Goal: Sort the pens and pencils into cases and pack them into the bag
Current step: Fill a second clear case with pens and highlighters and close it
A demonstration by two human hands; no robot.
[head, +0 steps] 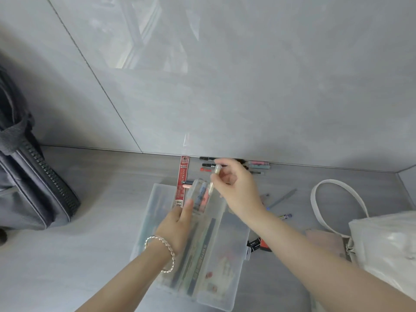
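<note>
Hands are both engaged above the middle of the grey surface point(90, 255). The left hand point(177, 221), which wears a bracelet point(162, 251), holds the near end of a small clear case point(199, 195), with one finger lying straight along its side. This case is raised and tilted, and blue and pink items show inside it. The right hand point(234, 188) pinches a pale pen point(213, 176) between thumb and fingertips just over the far edge of that case; the pen is blurred. Below both hands a large clear case point(225, 266) lies open with long items in it. A red ruler pack point(183, 174) lies just beyond it. A row of pens point(258, 166) lies along the foot of the wall point(225, 75). Loose pens point(282, 198) lie to the right of the right forearm. A dark bag point(29, 188) with a zip stands at far left and a white bag point(387, 242) at far right
</note>
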